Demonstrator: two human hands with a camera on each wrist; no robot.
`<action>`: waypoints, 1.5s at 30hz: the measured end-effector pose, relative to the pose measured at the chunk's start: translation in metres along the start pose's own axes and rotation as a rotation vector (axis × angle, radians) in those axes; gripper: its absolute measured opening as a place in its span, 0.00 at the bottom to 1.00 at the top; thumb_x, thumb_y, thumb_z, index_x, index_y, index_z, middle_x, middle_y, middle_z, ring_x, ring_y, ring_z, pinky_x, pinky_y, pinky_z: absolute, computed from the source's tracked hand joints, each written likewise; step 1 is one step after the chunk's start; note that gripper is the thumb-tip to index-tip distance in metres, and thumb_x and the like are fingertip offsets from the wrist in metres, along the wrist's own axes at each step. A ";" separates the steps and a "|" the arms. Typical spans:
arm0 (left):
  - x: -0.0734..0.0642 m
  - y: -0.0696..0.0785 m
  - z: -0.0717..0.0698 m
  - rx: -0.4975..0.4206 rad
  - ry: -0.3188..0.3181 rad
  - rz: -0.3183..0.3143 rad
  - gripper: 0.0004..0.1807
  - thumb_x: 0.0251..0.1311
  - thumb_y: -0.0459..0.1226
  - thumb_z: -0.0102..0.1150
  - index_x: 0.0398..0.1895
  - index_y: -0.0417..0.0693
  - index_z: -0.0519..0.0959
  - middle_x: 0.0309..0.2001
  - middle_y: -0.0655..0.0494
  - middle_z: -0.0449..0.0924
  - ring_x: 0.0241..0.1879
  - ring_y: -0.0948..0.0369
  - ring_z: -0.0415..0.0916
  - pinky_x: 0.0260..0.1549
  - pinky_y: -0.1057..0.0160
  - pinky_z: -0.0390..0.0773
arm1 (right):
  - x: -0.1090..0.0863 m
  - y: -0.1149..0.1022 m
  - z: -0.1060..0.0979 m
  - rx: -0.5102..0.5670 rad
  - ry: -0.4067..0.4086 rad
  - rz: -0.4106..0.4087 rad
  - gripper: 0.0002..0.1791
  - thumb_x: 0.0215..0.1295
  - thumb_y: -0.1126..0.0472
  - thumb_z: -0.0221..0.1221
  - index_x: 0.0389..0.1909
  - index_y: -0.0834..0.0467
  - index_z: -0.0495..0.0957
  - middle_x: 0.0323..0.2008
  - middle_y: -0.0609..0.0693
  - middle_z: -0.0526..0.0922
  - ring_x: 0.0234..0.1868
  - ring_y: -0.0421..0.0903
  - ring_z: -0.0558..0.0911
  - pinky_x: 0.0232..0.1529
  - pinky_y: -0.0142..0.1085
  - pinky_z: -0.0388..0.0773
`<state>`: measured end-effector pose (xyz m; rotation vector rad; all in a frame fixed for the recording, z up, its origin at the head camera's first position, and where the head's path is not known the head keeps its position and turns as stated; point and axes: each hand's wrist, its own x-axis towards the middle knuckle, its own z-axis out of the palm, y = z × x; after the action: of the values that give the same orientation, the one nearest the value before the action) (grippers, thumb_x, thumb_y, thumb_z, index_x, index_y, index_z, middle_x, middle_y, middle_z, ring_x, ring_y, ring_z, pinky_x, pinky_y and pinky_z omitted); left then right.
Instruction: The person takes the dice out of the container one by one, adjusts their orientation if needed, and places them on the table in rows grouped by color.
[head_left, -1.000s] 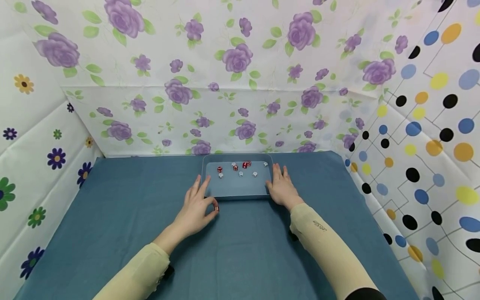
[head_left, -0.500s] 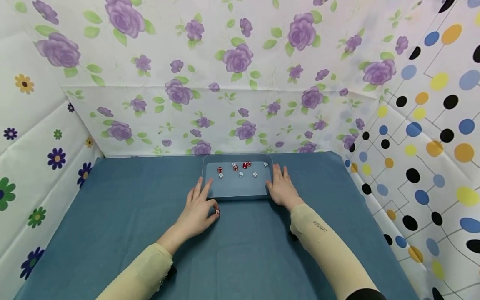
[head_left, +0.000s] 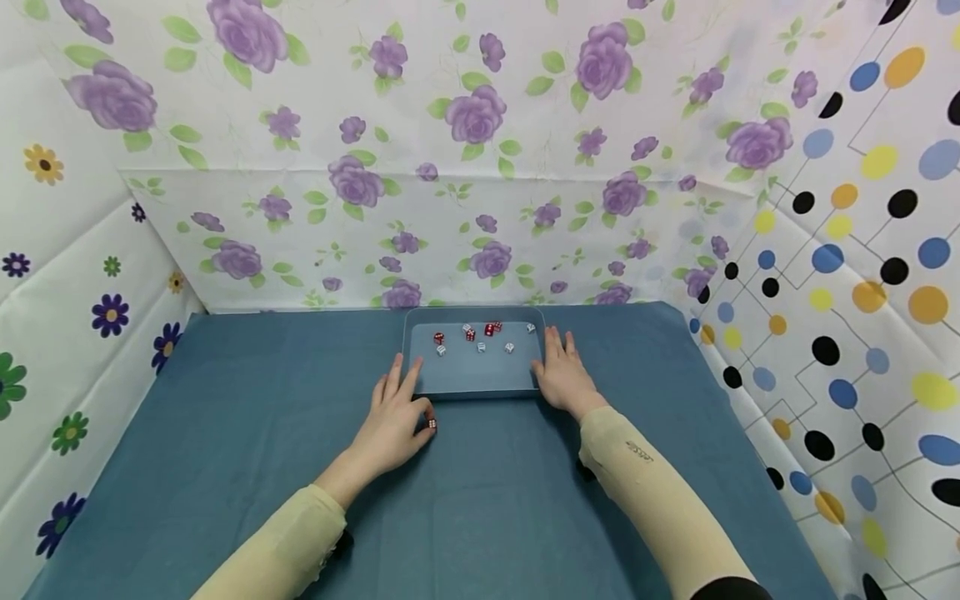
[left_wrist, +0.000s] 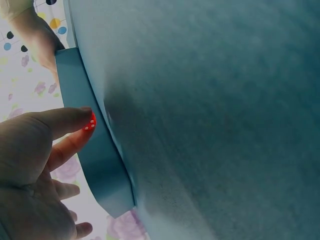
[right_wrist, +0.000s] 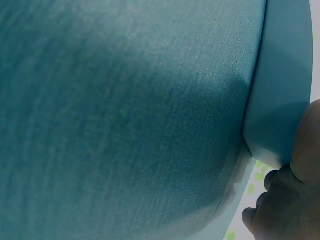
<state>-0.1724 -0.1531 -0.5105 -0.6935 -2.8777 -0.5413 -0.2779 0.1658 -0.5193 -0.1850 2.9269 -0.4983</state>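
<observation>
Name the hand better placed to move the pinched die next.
Probably the left hand: it pinches the red die near the tray, while the right hand rests at its right side.

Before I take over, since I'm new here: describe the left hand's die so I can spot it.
On the table, find the blue tray. By its near left corner is the left hand, pinching a red die with white dots, the only visible die outside the tray.
</observation>
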 end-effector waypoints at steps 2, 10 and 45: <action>0.000 0.000 0.000 0.005 -0.010 -0.002 0.09 0.62 0.39 0.79 0.32 0.58 0.84 0.84 0.33 0.51 0.84 0.34 0.32 0.75 0.28 0.49 | 0.001 0.001 0.000 -0.001 -0.007 0.000 0.41 0.89 0.48 0.43 0.87 0.61 0.35 0.87 0.60 0.37 0.86 0.63 0.34 0.82 0.57 0.42; 0.006 0.001 -0.001 0.029 0.006 0.017 0.09 0.61 0.39 0.80 0.32 0.58 0.85 0.83 0.32 0.53 0.84 0.33 0.33 0.74 0.28 0.51 | 0.004 0.002 -0.006 -0.003 0.025 -0.001 0.41 0.89 0.48 0.44 0.87 0.61 0.35 0.87 0.59 0.38 0.86 0.63 0.34 0.83 0.57 0.41; 0.004 0.003 0.007 0.048 -0.027 -0.004 0.07 0.64 0.40 0.78 0.33 0.57 0.86 0.82 0.33 0.54 0.83 0.32 0.34 0.75 0.28 0.50 | 0.002 0.002 0.003 -0.007 0.000 0.005 0.42 0.89 0.47 0.43 0.87 0.60 0.34 0.87 0.58 0.35 0.86 0.63 0.33 0.82 0.58 0.41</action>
<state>-0.1749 -0.1468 -0.5152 -0.6929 -2.9073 -0.4660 -0.2796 0.1664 -0.5230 -0.1781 2.9284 -0.4877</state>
